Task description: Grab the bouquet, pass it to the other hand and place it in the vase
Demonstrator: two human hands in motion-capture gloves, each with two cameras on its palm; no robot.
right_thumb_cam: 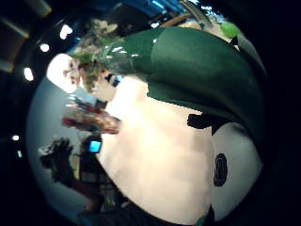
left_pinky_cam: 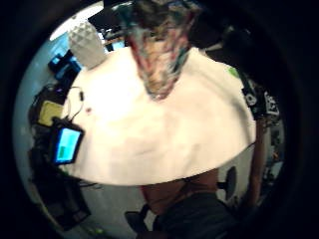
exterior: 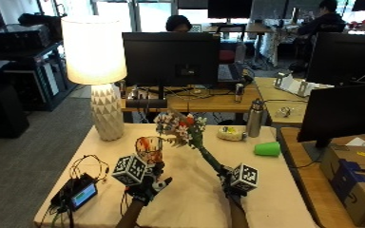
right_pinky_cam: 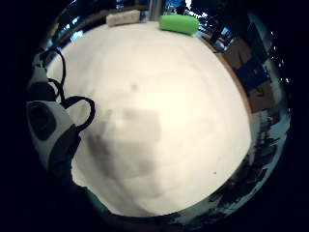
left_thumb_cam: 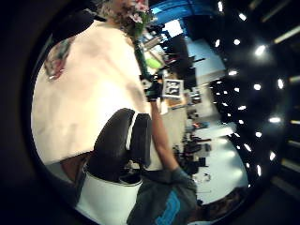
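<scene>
I am looking at a pale table [exterior: 188, 190] in an office, with a lit lamp [exterior: 98, 71] standing at its far left corner and a green cup [exterior: 267, 148] lying near its right edge. My right hand [exterior: 235, 186] is gripping the bouquet [exterior: 186, 130] by its green stem, tilting the flowers up over the vase [exterior: 148, 148]. My left hand [exterior: 146, 186] is hovering beside that vase; I cannot tell how its fingers are set.
</scene>
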